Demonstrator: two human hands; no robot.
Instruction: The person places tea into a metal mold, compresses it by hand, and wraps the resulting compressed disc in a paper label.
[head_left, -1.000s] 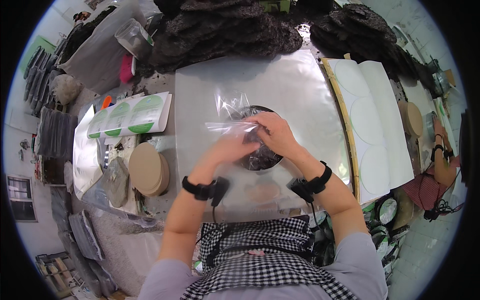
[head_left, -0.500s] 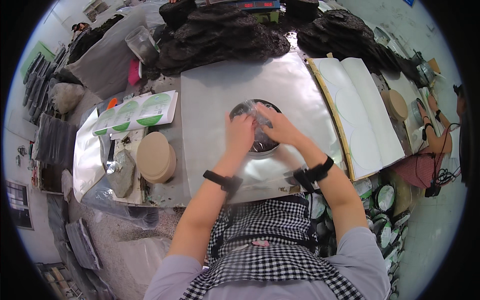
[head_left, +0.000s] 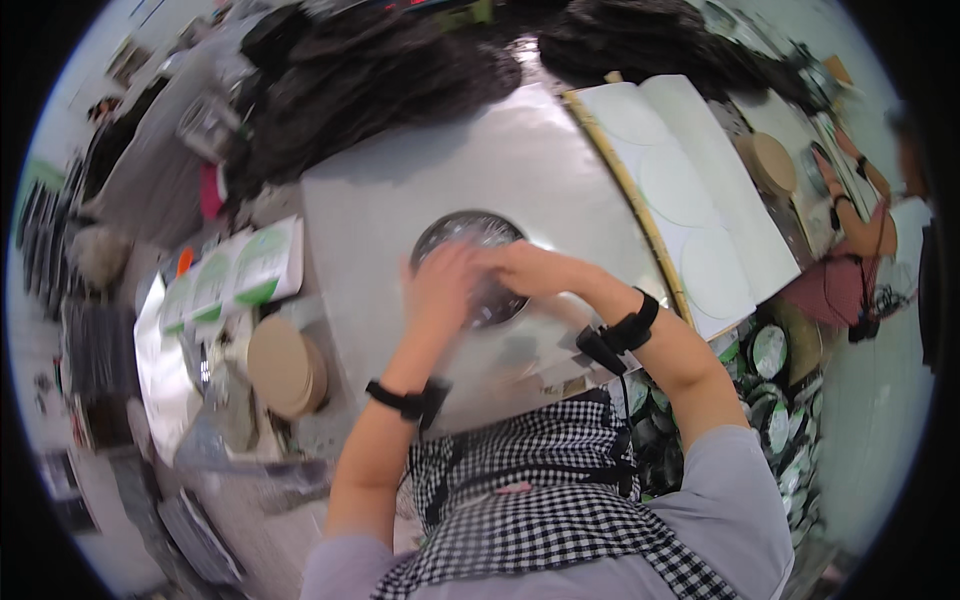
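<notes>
The round dark disc (head_left: 492, 303) sits right under both hands, with clear plastic (head_left: 490, 230) on its top and a smooth shiny sheet (head_left: 400, 180) below. The left hand (head_left: 440, 285) is a blur and the right hand (head_left: 530, 270) curls close beside it, so I cannot tell if either pinches the plastic. Pulling too hard could rip it, and pushing from one side could slide the disc away.
</notes>
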